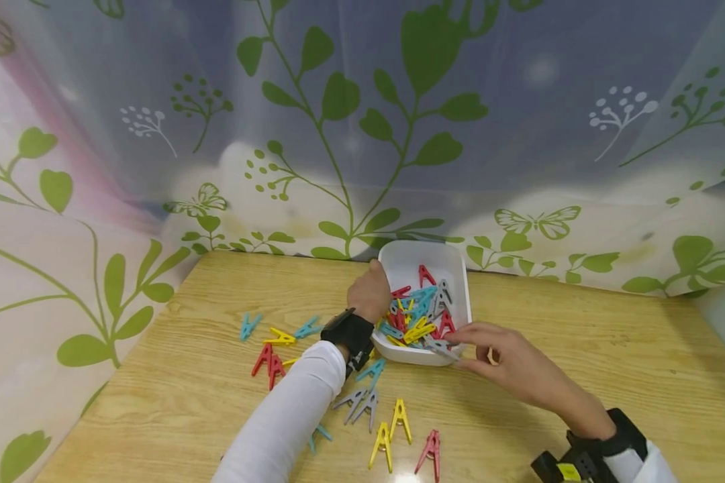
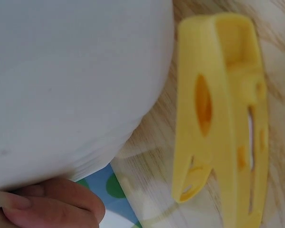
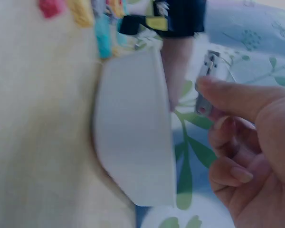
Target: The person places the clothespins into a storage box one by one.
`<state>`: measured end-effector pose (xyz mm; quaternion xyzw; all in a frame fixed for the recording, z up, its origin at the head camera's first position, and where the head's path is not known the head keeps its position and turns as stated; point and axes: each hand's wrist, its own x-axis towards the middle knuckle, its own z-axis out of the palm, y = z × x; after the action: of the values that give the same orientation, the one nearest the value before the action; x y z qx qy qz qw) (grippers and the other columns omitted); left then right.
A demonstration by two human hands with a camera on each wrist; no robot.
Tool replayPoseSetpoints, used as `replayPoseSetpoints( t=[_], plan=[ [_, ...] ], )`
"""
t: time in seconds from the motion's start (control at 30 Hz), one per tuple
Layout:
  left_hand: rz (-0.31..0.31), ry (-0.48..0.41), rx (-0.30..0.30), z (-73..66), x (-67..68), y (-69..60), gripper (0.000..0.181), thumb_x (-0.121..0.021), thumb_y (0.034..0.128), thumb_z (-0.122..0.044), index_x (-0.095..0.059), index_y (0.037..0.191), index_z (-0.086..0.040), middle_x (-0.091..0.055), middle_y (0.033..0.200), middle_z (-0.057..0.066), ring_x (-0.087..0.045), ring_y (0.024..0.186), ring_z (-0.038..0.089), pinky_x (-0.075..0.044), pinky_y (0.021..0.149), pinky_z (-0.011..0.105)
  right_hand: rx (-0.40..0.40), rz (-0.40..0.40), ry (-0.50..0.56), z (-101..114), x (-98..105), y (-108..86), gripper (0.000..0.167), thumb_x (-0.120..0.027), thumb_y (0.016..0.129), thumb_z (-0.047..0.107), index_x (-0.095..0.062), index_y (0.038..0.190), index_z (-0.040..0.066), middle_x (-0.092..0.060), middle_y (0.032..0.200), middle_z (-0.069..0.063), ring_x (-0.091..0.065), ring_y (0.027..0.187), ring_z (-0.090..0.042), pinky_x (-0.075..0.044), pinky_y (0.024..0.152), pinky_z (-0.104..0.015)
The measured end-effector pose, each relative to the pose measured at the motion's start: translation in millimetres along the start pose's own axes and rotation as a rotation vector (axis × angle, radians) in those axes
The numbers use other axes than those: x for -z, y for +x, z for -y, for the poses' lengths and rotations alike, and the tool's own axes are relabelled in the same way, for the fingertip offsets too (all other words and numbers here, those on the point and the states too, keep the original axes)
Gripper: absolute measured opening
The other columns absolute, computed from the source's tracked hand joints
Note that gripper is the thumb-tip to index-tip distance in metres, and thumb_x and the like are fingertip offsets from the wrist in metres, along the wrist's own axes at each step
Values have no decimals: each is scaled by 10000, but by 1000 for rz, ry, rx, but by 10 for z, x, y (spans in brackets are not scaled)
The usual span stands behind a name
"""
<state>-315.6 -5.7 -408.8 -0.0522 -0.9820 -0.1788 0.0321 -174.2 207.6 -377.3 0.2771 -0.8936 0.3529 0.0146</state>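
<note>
Table [image 1: 519,308]: light wood grain
Box [image 1: 419,356]: white, near the back edge
Loose pegs [image 1: 383,437]: blue, yellow, red, grey, lying left and in front of the box

1 gray clothespin [image 1: 444,349] slants over the near rim of an upright white bin [image 1: 421,357]. Clothespins in 4 colors [image 1: 419,330] lie heaped inside.

I see bare wood between the right hand [image 1: 504,359] and the table's [image 1: 646,362] right edge, wide enough to slip a hand through; another patch lies at the far left corner. The white box [image 1: 411,356] blocks the middle of the far edge, close to the patterned cloth [image 1: 519,134]. The left hand [image 1: 370,293] occupies its left rim; the right, pinching a grey clothespin [image 1: 442,349], its near right corner. Loose clothespins [image 1: 401,420] and the left forearm [image 1: 278,416] obstruct its left and near sides.
</note>
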Motion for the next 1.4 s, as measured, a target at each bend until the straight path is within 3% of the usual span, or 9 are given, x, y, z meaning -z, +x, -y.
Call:
replayPoseSetpoints(
  t=[0.13,0.17,0.3,0.43,0.67,0.93,1.13,1.27,1.4],
  plan=[
    [-3,3,2,15,8,-17,284,-560,947,-123,-471,1180,12,-617,731,128,-621,618,292,-488,534,394,-11,-149,-53,-56,102,184,336,-700,879,123,-653,1211,96,-614,1107,-38,-515,659,-61,-441,532,-250],
    [-5,6,4,16,6,-21,286,-560,947,-124,-472,1183,11,-613,725,125,-618,613,290,-485,529,392,-22,-174,-65,-64,123,230,346,-696,884,130,-646,1224,88,-618,1067,-43,-517,655,-74,-435,521,-255],
    [-19,11,3,10,6,-25,294,-570,940,-125,-479,1185,9,-612,715,116,-616,600,282,-483,517,387,-57,-230,-71,-83,182,402,402,-657,921,172,-584,1305,77,-586,1171,-99,-558,722,-128,-452,556,-279],
    [-21,13,-4,-4,14,-24,286,-565,944,-128,-475,1177,10,-614,715,115,-619,602,278,-486,519,385,-24,-223,-48,-100,181,470,442,-636,937,173,-534,1350,56,-477,1361,-124,-601,794,-143,-492,624,-295],
    [-72,14,-25,-9,-1,-43,247,-585,930,-108,-489,1124,12,-606,686,117,-615,582,279,-490,513,391,41,-142,-16,-128,67,315,358,-667,903,84,-608,1256,68,-523,1291,-95,-560,729,-70,-487,606,-279],
    [-50,5,-21,13,-15,-15,258,-567,941,-118,-482,1148,10,-616,714,126,-618,601,288,-495,530,397,88,17,74,-31,-87,102,253,-642,930,145,-649,1182,133,-596,1182,-16,-532,722,-54,-480,618,-263],
    [-53,2,-18,19,-5,-17,242,-571,934,-114,-488,1125,8,-621,721,133,-623,609,296,-502,539,404,184,303,155,85,-251,-61,253,-662,916,179,-673,1159,108,-598,1197,-29,-512,728,0,-478,614,-227],
    [-53,3,-15,14,1,-23,225,-566,938,-115,-488,1111,6,-624,729,137,-627,617,301,-507,548,410,224,461,176,174,-410,-178,265,-655,919,259,-691,1165,167,-594,1199,61,-549,905,-1,-475,714,-200],
    [-51,1,-19,9,2,-24,225,-573,934,-114,-485,1101,7,-630,744,143,-634,630,305,-513,555,412,283,513,186,263,-523,-280,261,-650,925,162,-687,1181,196,-587,1187,130,-537,1029,2,-463,781,-184]
  ],
)
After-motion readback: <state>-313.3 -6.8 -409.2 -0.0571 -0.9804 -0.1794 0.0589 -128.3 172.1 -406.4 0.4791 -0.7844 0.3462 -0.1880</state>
